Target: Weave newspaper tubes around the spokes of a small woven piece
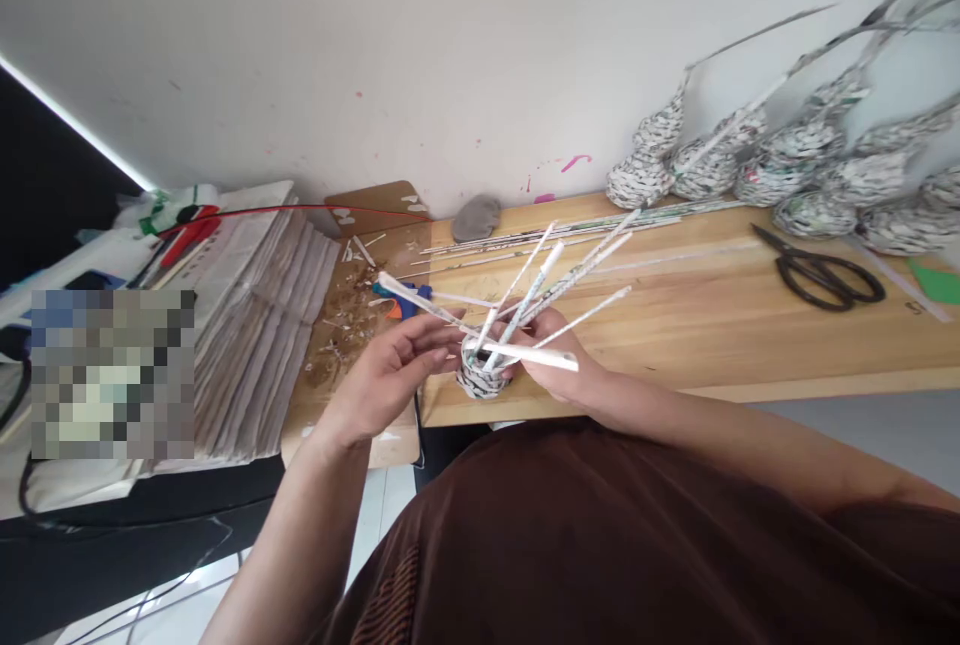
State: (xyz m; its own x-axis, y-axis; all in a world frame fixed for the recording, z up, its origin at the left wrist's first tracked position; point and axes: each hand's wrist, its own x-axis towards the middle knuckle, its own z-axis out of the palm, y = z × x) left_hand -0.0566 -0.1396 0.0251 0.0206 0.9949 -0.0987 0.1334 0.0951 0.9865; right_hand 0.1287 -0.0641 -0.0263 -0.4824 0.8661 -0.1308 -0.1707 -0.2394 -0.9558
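A small round basket (481, 384) woven from rolled newspaper sits at the near edge of the wooden table, between my two hands. Several stiff paper tubes (541, 270) stick up and fan outward from its rim. My left hand (394, 360) is curled at its left side, thumb in front and fingers behind the rim. My right hand (553, 350) wraps the right side, its fingers partly hidden behind the tubes. Both hands hold the basket.
Black scissors (817, 270) lie on the tabletop (697, 310) at right. Finished woven gourd shapes (637, 175) line the wall. Loose paper tubes (517, 247) and a grey stone-like lump (475, 218) lie behind the basket. Stacked newspaper (262, 325) and scraps (334, 330) are at left.
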